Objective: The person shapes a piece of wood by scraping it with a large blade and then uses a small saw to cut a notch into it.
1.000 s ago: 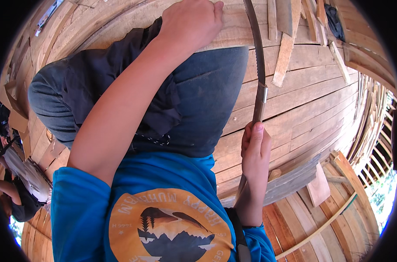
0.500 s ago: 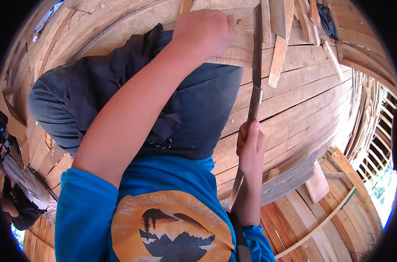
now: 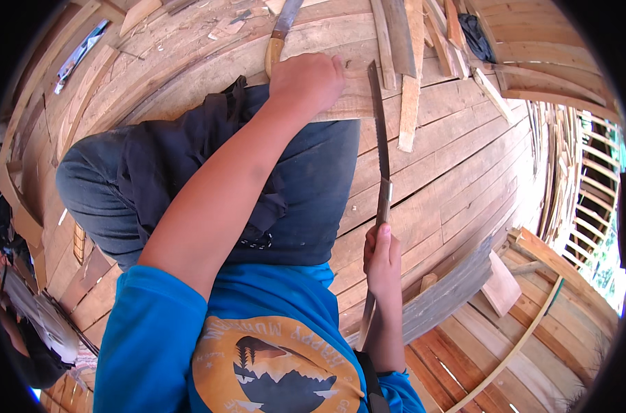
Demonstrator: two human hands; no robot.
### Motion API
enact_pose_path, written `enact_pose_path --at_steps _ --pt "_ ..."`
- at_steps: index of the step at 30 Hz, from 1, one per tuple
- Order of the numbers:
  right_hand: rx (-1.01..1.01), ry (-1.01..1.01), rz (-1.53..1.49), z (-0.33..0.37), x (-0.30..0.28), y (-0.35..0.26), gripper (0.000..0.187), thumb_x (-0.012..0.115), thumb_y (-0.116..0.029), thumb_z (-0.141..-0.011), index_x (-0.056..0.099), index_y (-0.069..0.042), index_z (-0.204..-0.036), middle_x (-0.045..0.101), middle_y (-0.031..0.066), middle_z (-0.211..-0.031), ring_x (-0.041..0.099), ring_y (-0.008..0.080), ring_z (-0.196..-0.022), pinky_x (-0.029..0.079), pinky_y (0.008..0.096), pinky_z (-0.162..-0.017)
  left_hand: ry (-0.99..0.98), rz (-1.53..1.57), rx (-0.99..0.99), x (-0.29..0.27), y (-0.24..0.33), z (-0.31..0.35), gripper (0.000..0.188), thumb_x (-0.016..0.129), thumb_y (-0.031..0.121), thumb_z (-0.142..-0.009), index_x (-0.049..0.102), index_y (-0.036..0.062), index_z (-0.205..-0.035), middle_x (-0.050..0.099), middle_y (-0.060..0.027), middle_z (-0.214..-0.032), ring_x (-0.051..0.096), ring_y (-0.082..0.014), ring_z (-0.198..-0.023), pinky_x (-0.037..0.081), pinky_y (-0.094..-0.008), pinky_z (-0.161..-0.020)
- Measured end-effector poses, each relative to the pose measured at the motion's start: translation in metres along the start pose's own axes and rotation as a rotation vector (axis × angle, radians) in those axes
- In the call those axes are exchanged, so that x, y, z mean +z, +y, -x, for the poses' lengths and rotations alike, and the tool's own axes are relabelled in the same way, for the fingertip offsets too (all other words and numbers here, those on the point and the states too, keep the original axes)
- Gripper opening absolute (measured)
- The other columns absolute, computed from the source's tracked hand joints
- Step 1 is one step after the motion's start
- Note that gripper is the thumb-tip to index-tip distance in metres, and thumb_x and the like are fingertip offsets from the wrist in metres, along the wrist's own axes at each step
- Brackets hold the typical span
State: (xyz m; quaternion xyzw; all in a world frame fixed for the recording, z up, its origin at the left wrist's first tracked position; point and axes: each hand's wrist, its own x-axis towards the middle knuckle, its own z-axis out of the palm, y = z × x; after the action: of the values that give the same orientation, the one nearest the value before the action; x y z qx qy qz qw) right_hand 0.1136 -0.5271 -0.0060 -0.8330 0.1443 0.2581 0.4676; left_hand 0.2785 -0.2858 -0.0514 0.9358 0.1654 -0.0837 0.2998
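Observation:
My left hand is closed in a fist over a flat wooden board, pressing it by my bent leg; the fingertips are hidden. The board's right end lies against the toothed blade of a long, narrow handsaw. My right hand is wrapped round the saw's handle, thumb on top, with the blade pointing away from me. Just beyond my left hand lies a large knife with a wooden handle and a broad metal blade.
Wooden strips lie on the plank floor at the far right. A dark cloth or bag sits beyond them. A grey plank edges the floor at right. Another person's dark clothing shows at the far left.
The saw has been drawn back toward me along the board's end, its tip now nearer the board. My left hand stays on the board. The whole view has shifted slightly.

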Motion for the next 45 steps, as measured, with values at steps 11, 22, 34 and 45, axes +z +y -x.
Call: enact_pose_path --at_steps 11,22,34,45 --pt "-0.033 0.015 0.029 -0.005 -0.002 0.006 0.053 0.032 -0.042 -0.106 0.043 -0.005 -0.069 0.035 -0.0022 -0.056 0.031 0.0078 -0.052 0.026 0.0285 -0.048 0.036 -0.018 0.008 0.011 -0.003 -0.001 0.062 0.026 0.043 -0.103 0.070 0.0019 -0.088 0.071 -0.0182 -0.085 0.068 -0.0373 -0.089 0.052 -0.0499 -0.084" --pt "-0.077 -0.021 0.021 -0.030 0.004 -0.012 0.053 0.033 -0.040 -0.106 0.042 -0.006 -0.067 0.033 -0.0032 -0.057 0.029 0.0059 -0.052 0.024 0.0285 -0.047 0.047 0.005 -0.037 0.012 -0.005 -0.006 0.055 0.030 0.037 -0.102 0.073 0.0048 -0.088 0.072 -0.0146 -0.089 0.069 -0.0316 -0.089 0.053 -0.0464 -0.082" --pt "-0.145 -0.032 0.066 -0.039 0.017 -0.008 0.055 0.030 -0.053 -0.104 0.051 -0.008 -0.080 0.038 -0.0049 -0.058 0.033 0.0034 -0.046 0.024 0.0217 -0.042 0.156 0.015 0.016 0.022 -0.011 -0.010 0.053 0.033 0.036 -0.101 0.073 0.0052 -0.084 0.072 -0.0150 -0.081 0.070 -0.0333 -0.080 0.053 -0.0462 -0.077" --pt "-0.293 0.037 0.058 -0.083 0.042 -0.040 0.032 0.047 -0.025 -0.102 0.058 0.002 -0.088 0.053 0.0126 -0.061 0.053 0.0242 -0.053 0.040 0.0382 -0.051 0.146 -0.041 0.074 0.008 -0.003 0.002 0.067 0.034 0.052 -0.099 0.068 0.0042 -0.066 0.066 -0.0142 -0.065 0.067 -0.0347 -0.070 0.053 -0.0476 -0.071"
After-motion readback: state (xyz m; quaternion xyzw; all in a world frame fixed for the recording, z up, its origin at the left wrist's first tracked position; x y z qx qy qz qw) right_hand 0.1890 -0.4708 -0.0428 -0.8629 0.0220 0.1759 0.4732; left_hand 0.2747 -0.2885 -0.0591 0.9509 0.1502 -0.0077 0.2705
